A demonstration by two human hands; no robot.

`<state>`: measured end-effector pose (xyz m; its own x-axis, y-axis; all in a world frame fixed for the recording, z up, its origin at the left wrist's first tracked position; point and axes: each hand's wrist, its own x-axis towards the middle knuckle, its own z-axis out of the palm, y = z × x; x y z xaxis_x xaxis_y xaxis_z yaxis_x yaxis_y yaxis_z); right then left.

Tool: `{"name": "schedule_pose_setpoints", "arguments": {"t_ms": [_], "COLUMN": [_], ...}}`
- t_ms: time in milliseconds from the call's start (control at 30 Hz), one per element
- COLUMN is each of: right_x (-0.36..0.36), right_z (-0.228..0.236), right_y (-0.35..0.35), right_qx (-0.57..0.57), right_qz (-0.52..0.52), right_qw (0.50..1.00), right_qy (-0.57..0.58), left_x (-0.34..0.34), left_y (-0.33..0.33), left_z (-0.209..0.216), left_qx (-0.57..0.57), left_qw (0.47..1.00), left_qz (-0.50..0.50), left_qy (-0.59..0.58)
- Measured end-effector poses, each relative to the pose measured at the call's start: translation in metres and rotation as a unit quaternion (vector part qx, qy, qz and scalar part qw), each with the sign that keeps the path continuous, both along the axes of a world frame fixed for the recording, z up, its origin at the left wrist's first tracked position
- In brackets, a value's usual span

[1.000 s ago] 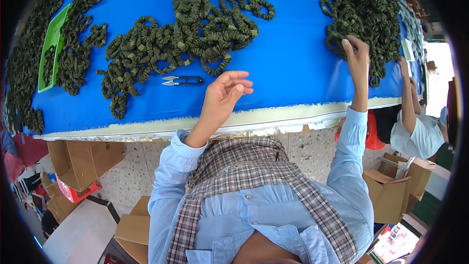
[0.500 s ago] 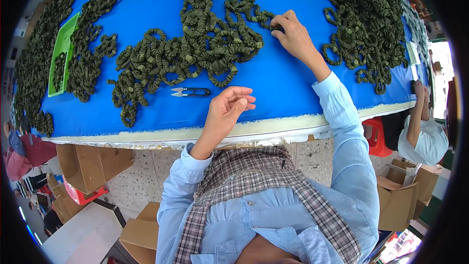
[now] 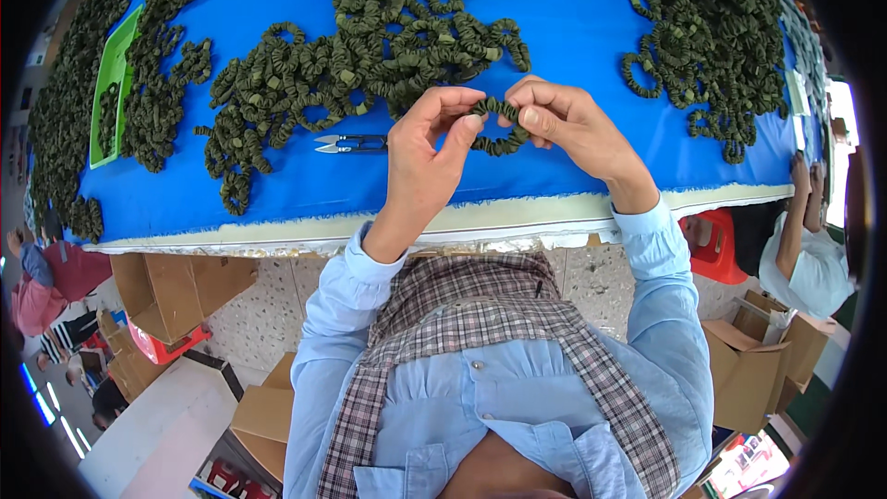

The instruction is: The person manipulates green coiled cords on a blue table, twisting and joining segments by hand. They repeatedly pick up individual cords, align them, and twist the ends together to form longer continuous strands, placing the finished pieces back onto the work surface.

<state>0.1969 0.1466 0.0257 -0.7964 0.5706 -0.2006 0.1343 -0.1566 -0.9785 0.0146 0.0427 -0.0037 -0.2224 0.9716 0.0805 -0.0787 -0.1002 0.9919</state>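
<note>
Head view: a dark green ruffled ring (image 3: pixel 504 145), pinched from both sides!
My left hand (image 3: pixel 425 155) and right hand (image 3: pixel 580 132) are closed on it; snips (image 3: pixel 334 149) lie left.

Handle end of the snips (image 3: pixel 351 143) lost to me behind the left hand (image 3: pixel 420 152). Fingers of it and the right hand (image 3: pixel 577 129) hide parts of the green ring (image 3: pixel 504 144). Upper edge crops the right-side pile (image 3: pixel 711 28). Co-worker's hands (image 3: pixel 800 171): too small to read.
</note>
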Motion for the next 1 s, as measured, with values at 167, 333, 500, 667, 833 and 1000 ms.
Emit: {"name": "schedule_pose_setpoints", "arguments": {"t_ms": [167,333,500,667,833,1000], "right_x": [-0.006,-0.007,-0.005,-0.007,-0.007,-0.007], "right_z": [-0.005,-0.011,-0.017,-0.016,-0.021,-0.027], "right_y": [-0.005,-0.004,0.0,-0.003,-0.004,-0.003], "right_qx": [-0.033,-0.06,-0.064,-0.077,-0.089,-0.089], "right_qz": [-0.055,-0.081,-0.104,-0.103,-0.108,-0.112], "right_qw": [0.998,0.995,0.993,0.992,0.99,0.989], "right_qy": [-0.018,-0.008,0.001,0.001,0.015,0.023], "left_x": [-0.006,-0.005,-0.003,-0.003,-0.002,-0.001], "left_y": [-0.007,-0.011,-0.011,-0.011,-0.011,-0.011], "left_z": [0.005,0.004,0.0,-0.004,-0.006,-0.005], "left_qx": [-0.037,-0.059,-0.062,-0.073,-0.084,-0.096], "left_qw": [0.989,0.981,0.979,0.975,0.965,0.958], "left_qz": [-0.041,-0.046,-0.039,-0.028,-0.019,-0.011], "left_qy": [-0.136,-0.181,-0.192,-0.21,-0.248,-0.271]}}
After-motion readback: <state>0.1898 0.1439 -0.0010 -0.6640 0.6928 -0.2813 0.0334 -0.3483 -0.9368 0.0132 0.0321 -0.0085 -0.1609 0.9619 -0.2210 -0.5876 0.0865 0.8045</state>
